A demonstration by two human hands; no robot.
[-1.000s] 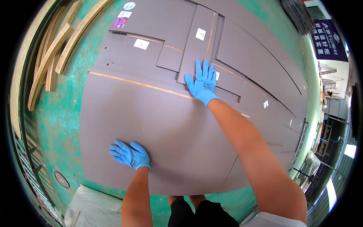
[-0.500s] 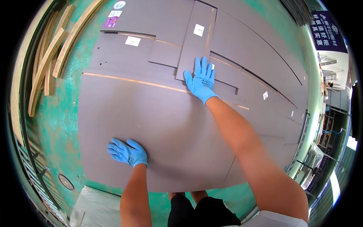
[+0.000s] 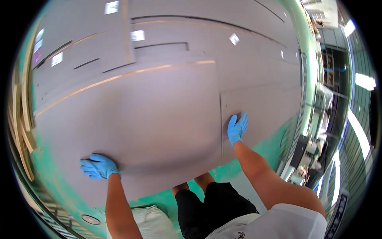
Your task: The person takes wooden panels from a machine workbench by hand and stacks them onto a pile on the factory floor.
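Both of my hands wear blue gloves. My left hand (image 3: 98,166) lies flat near the lower left of a large grey-brown panel (image 3: 159,115), its fingers stretched out to the left. Beyond the dark seam at this panel's right side, my right hand (image 3: 238,126) is over a neighbouring panel (image 3: 262,101), fingers extended and holding nothing. Whether it presses on the surface I cannot tell for sure. A light wood-coloured edge strip (image 3: 131,73) runs along the far side of the large panel. Further panels with white labels (image 3: 137,36) lie beyond it.
Wooden strips (image 3: 27,99) lie along the left on the green floor (image 3: 51,159). A pale wrapped bundle (image 3: 153,221) is near my legs, with a round floor cover (image 3: 91,219) to its left. Shelving and cluttered goods (image 3: 310,155) stand on the right.
My right hand has come back from the far panels to the near right side. My left hand stays flat on the large panel. The view has turned and shifted to the right.
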